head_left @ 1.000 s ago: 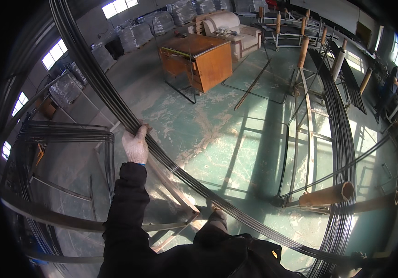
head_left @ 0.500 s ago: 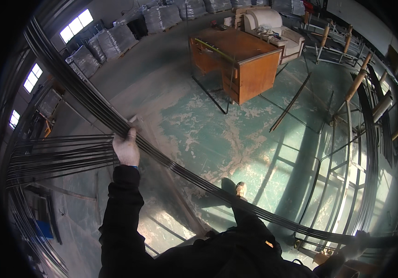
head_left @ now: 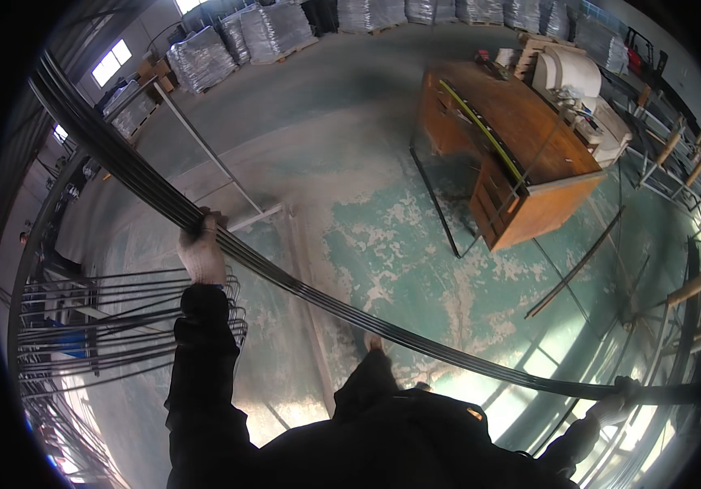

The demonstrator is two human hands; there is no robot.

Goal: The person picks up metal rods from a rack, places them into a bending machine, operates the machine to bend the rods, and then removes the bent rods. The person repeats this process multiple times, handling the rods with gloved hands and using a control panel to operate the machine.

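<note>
Gloved left hand (head_left: 202,254) and right hand (head_left: 610,407) are both closed around a bundle of long dark rods (head_left: 342,311), which spans the gap between them; the wide grip probably balances its length and keeps it together. Beside the left wrist, bent-ended rods (head_left: 134,328) lie side by side, perhaps against tangling. Beyond the hands, rightward, a wooden drawer counter (head_left: 522,118) bears a yellow-green strip (head_left: 481,130); an armchair (head_left: 566,72) stands behind, wrapped pallet loads (head_left: 267,34) farthest off.
</note>
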